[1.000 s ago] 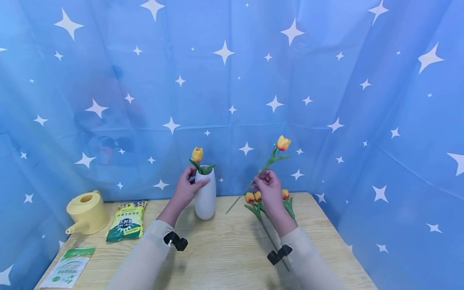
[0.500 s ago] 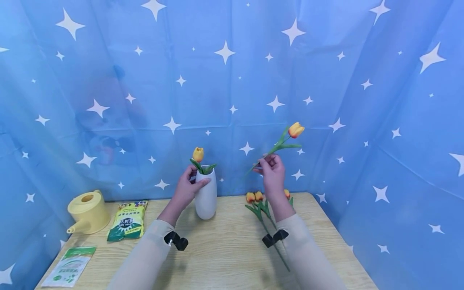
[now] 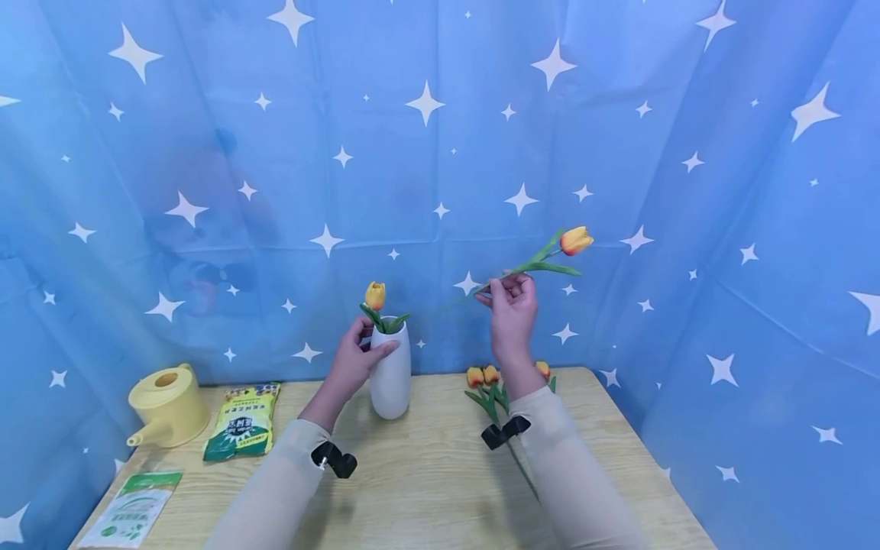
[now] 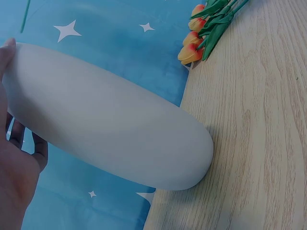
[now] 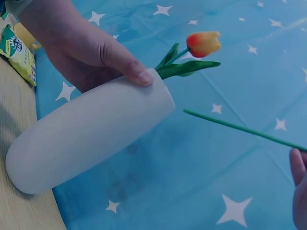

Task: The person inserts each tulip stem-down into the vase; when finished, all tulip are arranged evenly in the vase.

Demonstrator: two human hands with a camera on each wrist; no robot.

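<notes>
Head view: left hand (image 3: 353,360) around smooth, rounded vase (image 3: 390,378), right hand (image 3: 514,315) in pinch on slender tulip (image 3: 538,265).

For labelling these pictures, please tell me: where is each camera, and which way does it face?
Head: on the head, facing forward and down at the vase; left hand, right hand and sleeves show.
Left wrist: on that wrist, facing the vase and lying tulips; part of the left hand shows.
Right wrist: on that wrist, facing the vase and held stem; left hand and part of the right hand show.
Both wrist views share the vase.
</notes>
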